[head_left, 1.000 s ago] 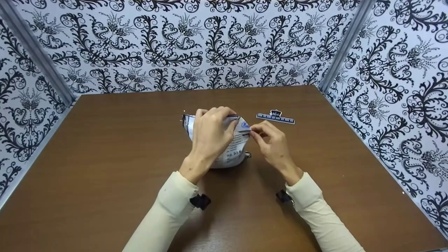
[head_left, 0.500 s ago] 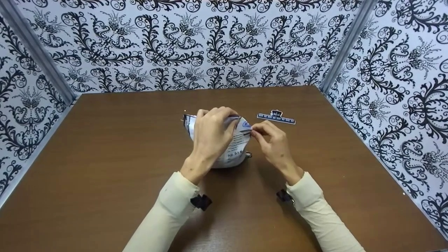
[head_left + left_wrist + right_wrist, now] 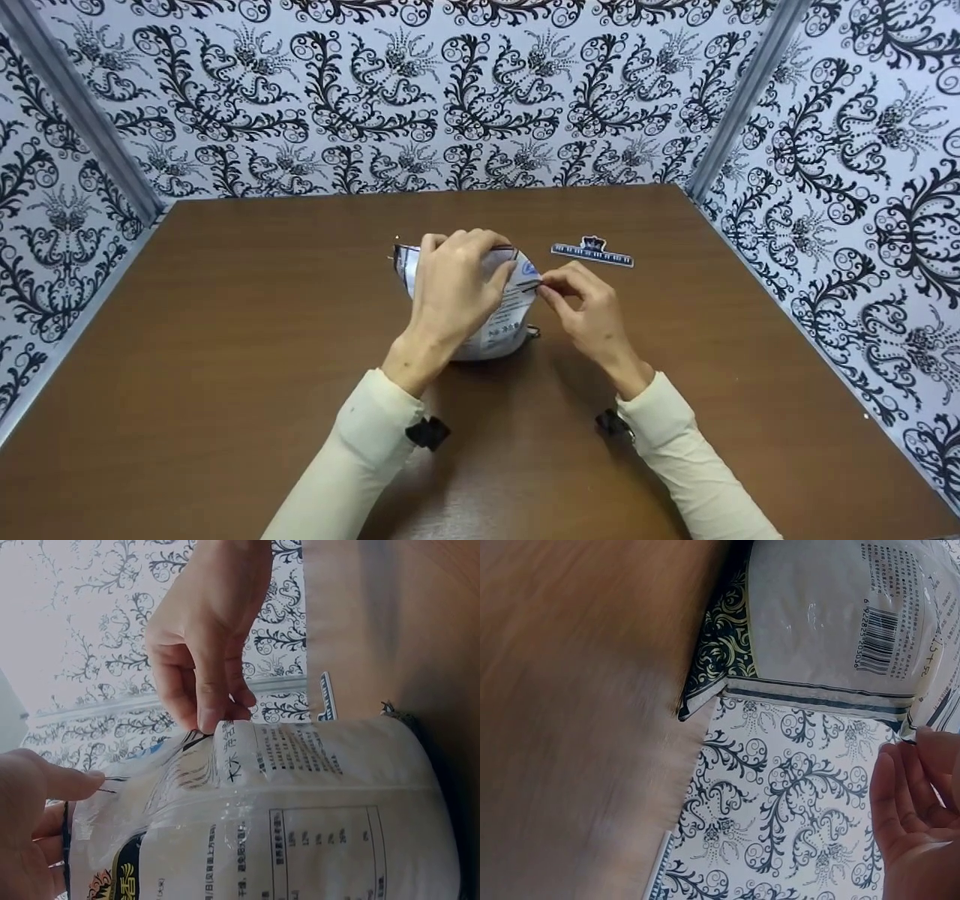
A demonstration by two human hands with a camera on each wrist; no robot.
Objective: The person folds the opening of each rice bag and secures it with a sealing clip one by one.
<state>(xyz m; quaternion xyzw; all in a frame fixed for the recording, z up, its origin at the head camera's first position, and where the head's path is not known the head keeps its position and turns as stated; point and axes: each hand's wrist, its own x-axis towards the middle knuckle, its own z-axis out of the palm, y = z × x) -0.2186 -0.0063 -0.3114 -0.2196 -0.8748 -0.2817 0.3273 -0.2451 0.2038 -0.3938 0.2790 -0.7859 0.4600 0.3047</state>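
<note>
A printed plastic bag of rice (image 3: 510, 307) stands upright on the table, its back panel covered in text. My left hand (image 3: 454, 289) holds it by the top edge. In the left wrist view that hand (image 3: 37, 787) has its thumb on the near face and its fingers behind the edge. My right hand (image 3: 589, 307) pinches the bag's right side edge near the top, between thumb and forefinger. From the right wrist, the bag (image 3: 817, 622) shows a barcode and a striped side seam, with the pinching fingertips at the seam's upper end.
Behind and right of the bag, a clip (image 3: 592, 252) with a piano-key pattern lies on the brown table (image 3: 262, 322). Patterned panels (image 3: 420, 97) enclose the back and sides. A black wrist-camera mount (image 3: 429, 433) hangs under the left sleeve.
My right fingertips sit slightly lower along the bag's side edge. My left thumb has shifted a little outward; the bag and clip stay in place.
</note>
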